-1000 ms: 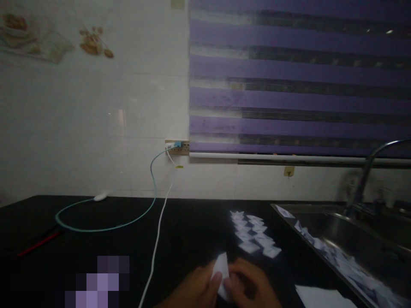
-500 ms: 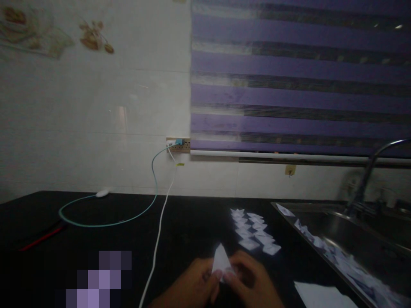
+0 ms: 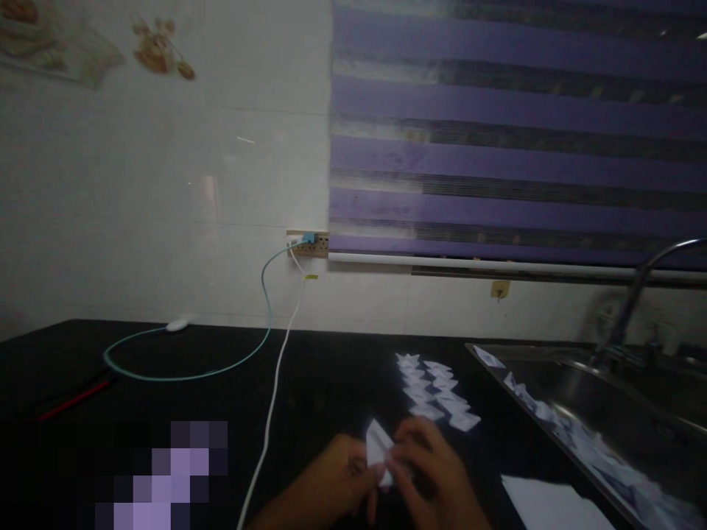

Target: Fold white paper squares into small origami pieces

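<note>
A small piece of folded white paper [image 3: 378, 447], pointed at the top, is held up between my two hands above the dark counter. My left hand [image 3: 345, 475] pinches it at the left and lower edge with thumb and fingers. On the other side, my right hand [image 3: 428, 467] has its fingers closed on the paper's right edge. Just beyond the hands lie two rows of folded white paper pieces [image 3: 442, 394]. A stack of flat white paper sheets [image 3: 552, 504] rests to the right of my right hand.
Many more folded papers [image 3: 585, 442] line the rim of the metal sink [image 3: 568, 383] at right, below a curved faucet [image 3: 627, 309]. A white cable [image 3: 275, 401] and a teal cable [image 3: 188, 378] run from the wall socket [image 3: 314, 246]. A red object [image 3: 77, 399] lies at left.
My right fingers have shifted up along the paper's right edge, and the paper has turned slightly, its right side now folded differently. The camera view has moved a little.
</note>
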`<state>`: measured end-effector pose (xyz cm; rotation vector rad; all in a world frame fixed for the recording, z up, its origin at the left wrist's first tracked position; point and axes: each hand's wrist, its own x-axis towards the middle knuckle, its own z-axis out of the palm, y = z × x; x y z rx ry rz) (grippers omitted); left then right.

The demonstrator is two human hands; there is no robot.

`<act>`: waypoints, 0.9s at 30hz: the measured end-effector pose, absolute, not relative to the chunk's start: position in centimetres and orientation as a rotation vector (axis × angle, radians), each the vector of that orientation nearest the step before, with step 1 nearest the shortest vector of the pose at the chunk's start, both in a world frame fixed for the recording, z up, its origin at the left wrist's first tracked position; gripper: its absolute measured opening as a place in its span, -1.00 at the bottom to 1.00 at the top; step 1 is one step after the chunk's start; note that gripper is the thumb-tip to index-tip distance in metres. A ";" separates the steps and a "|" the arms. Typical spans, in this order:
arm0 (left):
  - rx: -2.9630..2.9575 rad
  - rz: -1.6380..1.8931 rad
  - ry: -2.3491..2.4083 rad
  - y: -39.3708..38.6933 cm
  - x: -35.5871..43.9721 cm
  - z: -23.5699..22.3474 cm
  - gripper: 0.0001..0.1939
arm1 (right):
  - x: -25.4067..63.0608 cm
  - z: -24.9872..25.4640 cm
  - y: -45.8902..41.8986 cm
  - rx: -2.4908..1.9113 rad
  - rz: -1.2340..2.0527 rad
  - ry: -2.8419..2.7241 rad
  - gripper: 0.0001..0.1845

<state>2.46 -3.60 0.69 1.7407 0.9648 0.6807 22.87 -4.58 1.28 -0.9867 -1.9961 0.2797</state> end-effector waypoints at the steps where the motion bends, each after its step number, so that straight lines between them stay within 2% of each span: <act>1: 1.734 0.685 0.956 -3.6 2.5 0.7 -0.37 | 23.0 1.2 -4.6 -0.956 0.185 -2.020 -0.84; 6: 1.712 0.687 0.868 -2.8 2.6 0.3 -0.33 | 23.0 1.5 -4.7 -0.719 -0.192 -2.078 -0.59; 13: 1.516 0.824 0.733 -2.5 2.1 -0.2 -0.48 | 22.6 2.4 -5.1 -0.701 -0.374 -2.151 -0.57; 18: 1.497 0.818 0.751 -2.9 1.5 0.5 -0.52 | 23.0 2.1 -5.0 -0.790 -0.500 -2.260 -0.46; 20: 1.544 0.848 0.790 -2.8 1.7 0.3 -0.51 | 23.0 1.9 -4.9 -0.807 -0.566 -2.289 -0.46; 23: 1.626 0.850 0.873 -2.4 2.3 -0.2 -0.39 | 22.9 1.6 -4.7 -0.831 -0.598 -2.339 -0.45; 27: 1.609 0.867 0.864 -2.0 2.8 -0.2 -0.30 | 22.7 1.4 -4.7 -0.888 -0.466 -2.389 -0.31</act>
